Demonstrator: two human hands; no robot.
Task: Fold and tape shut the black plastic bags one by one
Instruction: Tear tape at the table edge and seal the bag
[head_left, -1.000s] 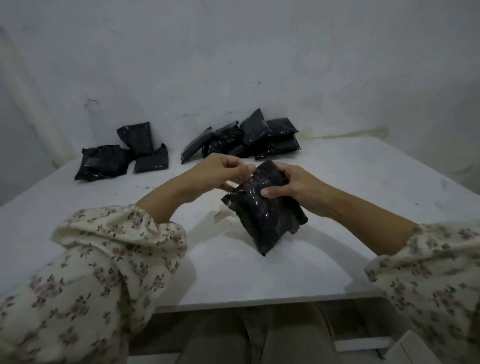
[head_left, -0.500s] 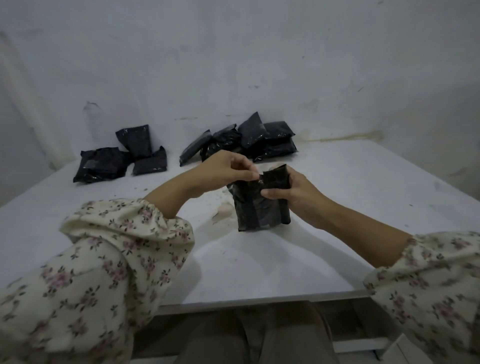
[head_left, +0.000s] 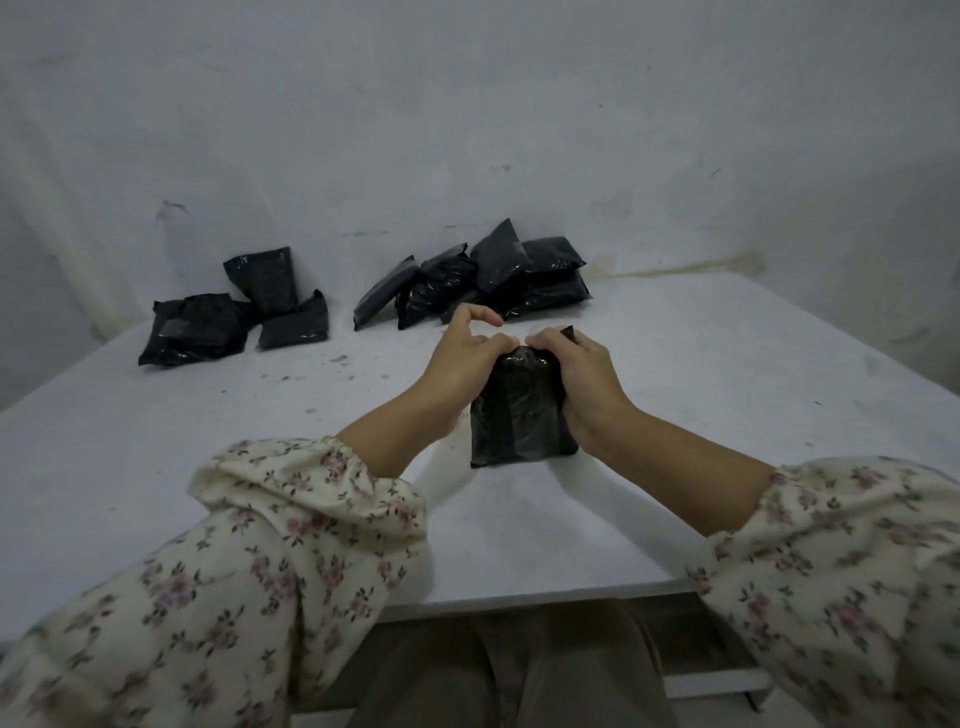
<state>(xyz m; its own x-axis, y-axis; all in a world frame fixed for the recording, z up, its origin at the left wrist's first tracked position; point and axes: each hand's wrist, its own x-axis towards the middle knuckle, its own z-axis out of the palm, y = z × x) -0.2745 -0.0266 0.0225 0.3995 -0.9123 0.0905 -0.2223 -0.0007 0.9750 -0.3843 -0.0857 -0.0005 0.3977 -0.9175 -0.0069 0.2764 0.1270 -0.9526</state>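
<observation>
The upper end of the black plastic bag (head_left: 519, 415) is hidden under the fingers of both hands, so how its mouth is folded cannot be made out. The bag is opaque and bulges, and nothing of its contents shows. It lies on the white table (head_left: 260, 467) between the hands, near the middle, its lower end toward the person. Its surface is glossy and creased, with a smoother strip running down the front; whether that is tape is unclear. The left hand (head_left: 462, 358) pinches the bag's top left corner, one finger arched above. The right hand (head_left: 582, 374) grips the right edge and top with curled fingers. A small pile of bags (head_left: 234, 312) lies far left by the wall (head_left: 519, 130) and a larger heap (head_left: 483, 280) sits behind the hands, its front partly covered by them
</observation>
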